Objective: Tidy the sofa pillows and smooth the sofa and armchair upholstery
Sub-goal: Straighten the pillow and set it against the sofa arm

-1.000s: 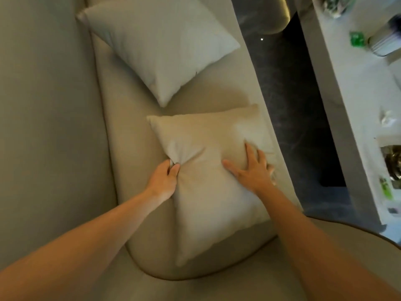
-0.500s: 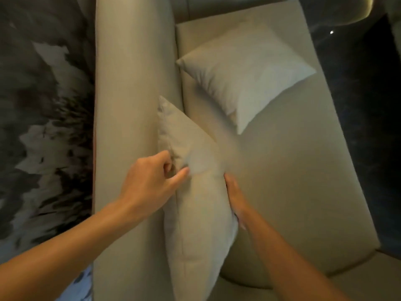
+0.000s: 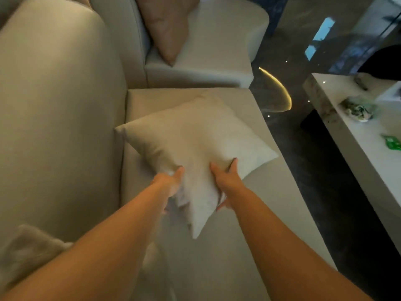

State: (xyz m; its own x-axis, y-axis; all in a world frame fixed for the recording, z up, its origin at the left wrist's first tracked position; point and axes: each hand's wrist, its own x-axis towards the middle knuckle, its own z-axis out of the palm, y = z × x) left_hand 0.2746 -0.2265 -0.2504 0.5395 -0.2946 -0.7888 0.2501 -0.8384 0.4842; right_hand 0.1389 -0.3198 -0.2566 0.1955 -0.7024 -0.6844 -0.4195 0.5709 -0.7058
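A pale square pillow [image 3: 195, 135] lies diamond-wise on the beige sofa seat [image 3: 249, 235], its left corner touching the sofa backrest [image 3: 60, 118]. My left hand [image 3: 171, 181] grips its near-left edge, bunching the fabric. My right hand [image 3: 225, 181] clasps the near-right edge, thumb on top and fingers under. Another light pillow [image 3: 23, 250] leans against the backrest at the lower left, partly hidden by my left arm. A tan pillow [image 3: 167, 25] stands in the cream armchair [image 3: 217, 51] beyond the sofa's end.
A white low table [image 3: 355, 148] stands to the right with a green-white ornament [image 3: 358, 108] and a green packet [image 3: 392, 142] on it. Dark glossy floor [image 3: 303, 170] runs between sofa and table.
Both hands have left the first pillow, which now leans at the backrest, and have taken hold of the second pillow farther along the seat. The view has swung toward the armchair.
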